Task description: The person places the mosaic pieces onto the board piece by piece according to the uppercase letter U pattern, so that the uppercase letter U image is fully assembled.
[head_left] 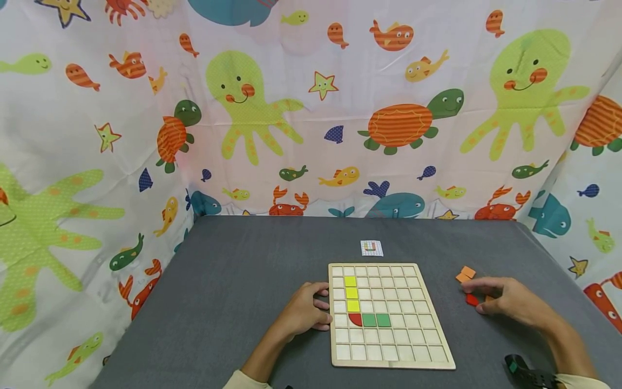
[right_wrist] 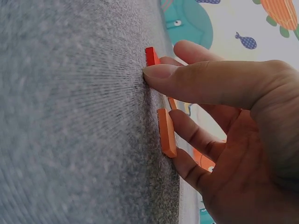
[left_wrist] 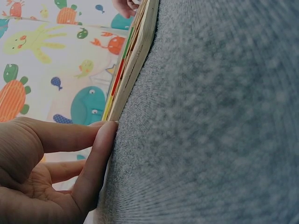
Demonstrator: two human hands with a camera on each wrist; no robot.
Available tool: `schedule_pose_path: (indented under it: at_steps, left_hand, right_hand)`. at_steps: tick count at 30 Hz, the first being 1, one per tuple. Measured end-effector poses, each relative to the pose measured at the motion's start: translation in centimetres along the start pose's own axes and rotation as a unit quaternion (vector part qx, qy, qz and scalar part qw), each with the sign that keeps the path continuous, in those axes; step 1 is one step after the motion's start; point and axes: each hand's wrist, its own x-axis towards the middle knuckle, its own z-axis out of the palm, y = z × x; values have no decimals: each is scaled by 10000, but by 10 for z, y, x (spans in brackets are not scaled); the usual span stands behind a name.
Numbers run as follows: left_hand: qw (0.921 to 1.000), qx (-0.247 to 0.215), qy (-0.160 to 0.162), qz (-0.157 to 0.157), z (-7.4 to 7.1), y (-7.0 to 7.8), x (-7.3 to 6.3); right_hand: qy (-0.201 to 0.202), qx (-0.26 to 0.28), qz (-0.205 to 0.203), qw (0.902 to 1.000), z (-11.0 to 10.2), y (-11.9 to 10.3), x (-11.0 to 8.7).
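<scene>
A framed wooden grid board (head_left: 408,337) lies on the dark grey tabletop. On it three yellow square tiles (head_left: 351,293) form a column, with a red quarter-round tile (head_left: 356,320) below and two green square tiles (head_left: 376,320) to its right. My left hand (head_left: 306,310) rests beside the board, fingertips and thumb against its left edge. To the right, my right hand (head_left: 507,302) reaches low over loose tiles. Its thumb tip meets a red tile (right_wrist: 151,56) lying on the table, and other fingers touch an orange tile (right_wrist: 167,133). Two more orange tiles (head_left: 465,274) lie by the index fingertip.
A small white card (head_left: 371,248) with a coloured grid pattern lies behind the board. A black device (head_left: 527,373) is by my right wrist. A curtain (head_left: 311,129) printed with sea animals hangs along the table's back and sides.
</scene>
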Motion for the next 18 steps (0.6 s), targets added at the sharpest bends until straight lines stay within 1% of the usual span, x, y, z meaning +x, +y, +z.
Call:
schedule_pose_path:
  at_steps: [4,11,14,18]
  left_hand:
    - [10000,3,13,16,0,-1,1]
    - [10000,16,24,26,1,1,0]
    - [10000,15,16,14,1,1,0]
    - [10000,1,6,-17,1,1,-1]
  right_hand:
    - [27,201,-10,9998,-1,1,0]
    - [-246,649,-66,9976,-4,3,-4]
    - [-235,592,-143,9979,-4,5,-5]
    - [-81,373,-148,9992,-3,5,-4]
